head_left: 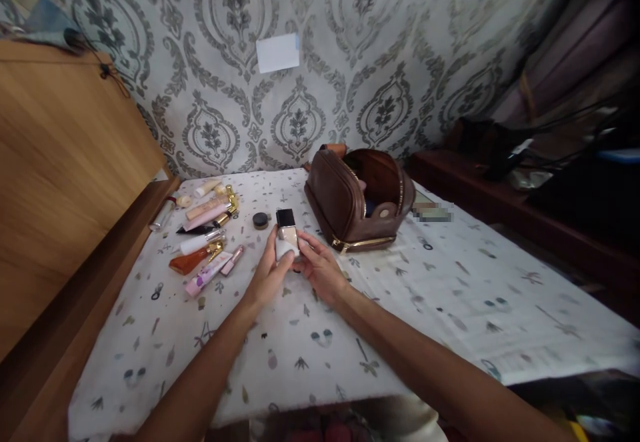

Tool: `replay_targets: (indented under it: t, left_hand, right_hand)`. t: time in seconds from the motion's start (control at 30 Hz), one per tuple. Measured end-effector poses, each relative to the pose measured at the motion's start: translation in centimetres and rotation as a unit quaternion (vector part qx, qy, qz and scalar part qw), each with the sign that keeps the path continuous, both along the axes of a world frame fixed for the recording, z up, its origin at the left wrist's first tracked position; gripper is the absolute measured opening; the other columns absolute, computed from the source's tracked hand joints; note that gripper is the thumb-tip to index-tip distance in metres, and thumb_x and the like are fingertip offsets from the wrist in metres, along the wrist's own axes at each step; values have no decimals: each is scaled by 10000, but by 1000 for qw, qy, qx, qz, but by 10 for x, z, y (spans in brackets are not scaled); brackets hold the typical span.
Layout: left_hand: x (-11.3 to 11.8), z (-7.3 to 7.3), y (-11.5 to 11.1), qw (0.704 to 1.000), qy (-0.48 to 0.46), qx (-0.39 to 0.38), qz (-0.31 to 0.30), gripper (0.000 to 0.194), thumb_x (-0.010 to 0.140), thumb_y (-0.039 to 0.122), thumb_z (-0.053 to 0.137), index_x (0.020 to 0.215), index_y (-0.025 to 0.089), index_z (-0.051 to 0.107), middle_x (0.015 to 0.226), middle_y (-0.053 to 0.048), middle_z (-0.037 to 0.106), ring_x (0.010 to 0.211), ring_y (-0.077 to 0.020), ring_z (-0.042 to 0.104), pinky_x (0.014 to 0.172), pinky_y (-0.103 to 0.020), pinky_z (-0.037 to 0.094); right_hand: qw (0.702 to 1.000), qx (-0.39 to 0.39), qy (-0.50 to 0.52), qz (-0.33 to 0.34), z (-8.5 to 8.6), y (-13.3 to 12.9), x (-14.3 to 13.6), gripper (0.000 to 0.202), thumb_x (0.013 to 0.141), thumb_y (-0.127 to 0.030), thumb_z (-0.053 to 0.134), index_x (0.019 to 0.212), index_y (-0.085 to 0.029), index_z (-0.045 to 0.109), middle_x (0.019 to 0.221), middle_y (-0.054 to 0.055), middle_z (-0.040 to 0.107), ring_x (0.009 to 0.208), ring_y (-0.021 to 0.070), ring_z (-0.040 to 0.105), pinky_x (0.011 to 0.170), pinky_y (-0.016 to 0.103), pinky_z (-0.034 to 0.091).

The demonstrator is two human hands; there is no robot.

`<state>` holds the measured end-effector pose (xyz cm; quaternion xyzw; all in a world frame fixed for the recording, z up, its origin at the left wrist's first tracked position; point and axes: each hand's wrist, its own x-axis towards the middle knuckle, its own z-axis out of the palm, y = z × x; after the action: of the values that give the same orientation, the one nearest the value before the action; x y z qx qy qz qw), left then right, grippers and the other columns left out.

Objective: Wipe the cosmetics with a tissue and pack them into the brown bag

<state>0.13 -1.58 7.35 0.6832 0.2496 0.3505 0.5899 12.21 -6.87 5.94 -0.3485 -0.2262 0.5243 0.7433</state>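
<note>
Both my hands are around a foundation bottle [289, 233] with a square black cap, held just above the patterned cloth. My left hand [270, 270] grips it from the left, its thumb across a white piece, possibly a wipe, at the bottle's lower part. The fingers of my right hand [321, 267] close on its right side. A small round black-lidded jar [260, 221] stands just beyond my left hand. To the right of the bottle sits a brown toiletry bag [333, 199], unzipped, with a few items partly visible inside.
Several cosmetics lie at the left, among them an orange bottle [189, 262], a pink-capped tube [206, 277] and a lip gloss tube [233, 262]. A wooden cabinet [75, 162] borders the left side. Behind the table is a patterned wall [300, 109]; dark clutter lies right.
</note>
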Motion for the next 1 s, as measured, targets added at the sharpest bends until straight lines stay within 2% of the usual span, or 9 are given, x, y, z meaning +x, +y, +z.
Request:
replay_targets:
  t: [0.1,0.23,0.4,0.6,0.67,0.73,0.83,0.9,1.0]
  left_hand:
    - [0,0,-5,999,37,22,-10,724,906,336,527,1522,189,175,1619,-96,179,1484,-220,152,1201,-362,145]
    - [1,-3,-11,997,48,59,-12,732,898,327,538,1524,203,180,1630,-83,135,1493,-208,100,1213,-371,80]
    - [3,0,-9,997,43,55,32,643,927,384,495,1500,213,259,1605,-94,231,1479,-213,177,1208,-379,115]
    - [-1,13,1,991,-24,-19,131,451,906,461,530,1311,262,520,1437,-52,501,1399,-199,350,1173,-336,218]
    - [-3,18,5,983,-76,-80,147,437,862,470,598,1242,256,562,1292,-51,610,1259,-194,507,1072,-310,372]
    - [-4,22,8,970,-118,-154,147,448,794,479,673,1162,236,595,1087,-43,688,969,-177,646,826,-269,513]
    - [-4,23,12,956,-132,-205,164,421,734,518,709,992,191,651,813,-6,678,616,-116,599,532,-208,469]
    - [-5,21,15,954,-128,-194,187,430,749,566,674,909,167,674,732,2,650,568,-100,566,510,-197,454]
    - [-6,15,18,956,-108,-203,181,528,783,650,577,945,158,683,759,-25,676,547,-118,582,466,-212,447]
  right_hand:
    - [1000,-4,9,-24,1,1,0,390,662,-393,836,977,-223,683,857,-1,697,734,137,619,600,233,524]
    - [999,-16,24,-40,3,0,2,394,672,-378,834,1001,-239,668,842,-5,689,774,145,619,628,230,517]
    - [1000,7,23,3,4,-2,2,399,688,-349,827,1035,-231,670,890,6,694,750,142,622,640,255,533]
    - [993,-5,33,111,-1,-4,-6,383,707,-353,817,1032,-187,702,842,21,690,682,126,624,559,230,519]
    - [985,-10,37,167,2,-7,-9,372,714,-371,813,1004,-164,708,790,32,682,664,128,624,517,204,484]
    - [976,-12,40,214,7,-9,-12,379,731,-412,794,988,-148,706,761,45,673,667,129,619,497,182,454]
    - [971,-13,22,239,14,-13,-16,361,756,-407,774,990,-144,696,784,40,656,691,113,604,501,160,435]
    - [972,-16,-6,233,16,-15,-19,334,722,-319,809,984,-152,686,825,19,644,689,97,600,494,149,428]
    - [976,-17,-19,217,15,-17,-22,357,682,-246,834,978,-180,645,840,-8,648,691,112,630,534,182,484]
